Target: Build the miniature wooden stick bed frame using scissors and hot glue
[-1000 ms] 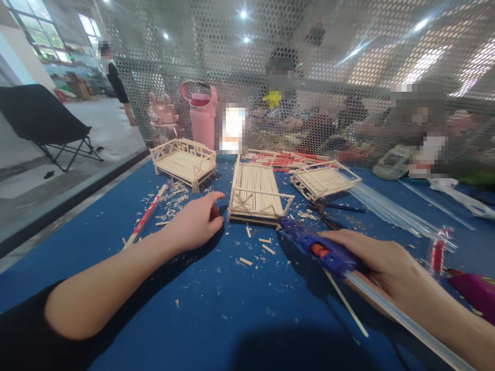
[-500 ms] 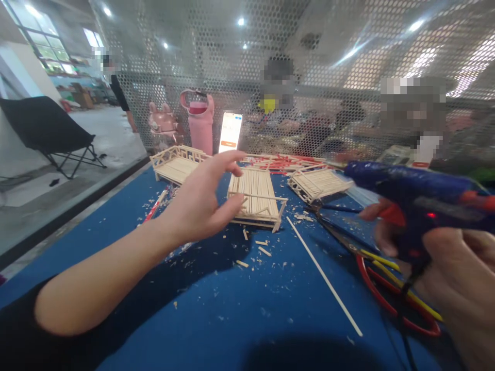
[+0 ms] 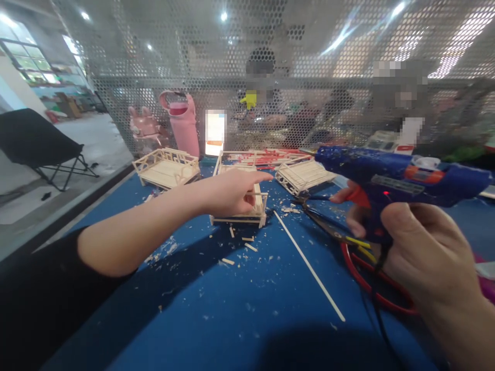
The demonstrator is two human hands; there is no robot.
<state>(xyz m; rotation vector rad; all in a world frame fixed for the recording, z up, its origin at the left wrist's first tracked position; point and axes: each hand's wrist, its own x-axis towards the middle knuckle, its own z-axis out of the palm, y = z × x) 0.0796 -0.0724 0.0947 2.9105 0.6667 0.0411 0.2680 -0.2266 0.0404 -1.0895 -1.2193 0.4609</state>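
My right hand (image 3: 421, 252) grips a blue hot glue gun (image 3: 348, 159), raised above the table with its nozzle to the left. A small red light glows on its side, and its black cord hangs down. My left hand (image 3: 235, 190) is over the middle bed-like frame of thin wooden sticks (image 3: 240, 220), index finger stretched right and the other fingers partly bent. Nothing shows in it; whether it touches the frame I cannot tell. A second stick frame (image 3: 166, 172) stands to the left, a third (image 3: 303, 175) to the right beyond the middle one.
One long thin stick (image 3: 309, 265) lies on the blue table (image 3: 216, 330) among scraps. Under the glue gun rests a cutting tool with red and yellow handles (image 3: 358, 275). Behind are red-marked sticks (image 3: 270, 157), a lit phone (image 3: 215, 131), a pink bottle (image 3: 183, 126) and a perforated metal screen (image 3: 185, 56).
The glue gun has been lifted from the middle frame's near right corner and turned sideways. My left hand has moved right, from beside the frame to over it. The view has shifted slightly.
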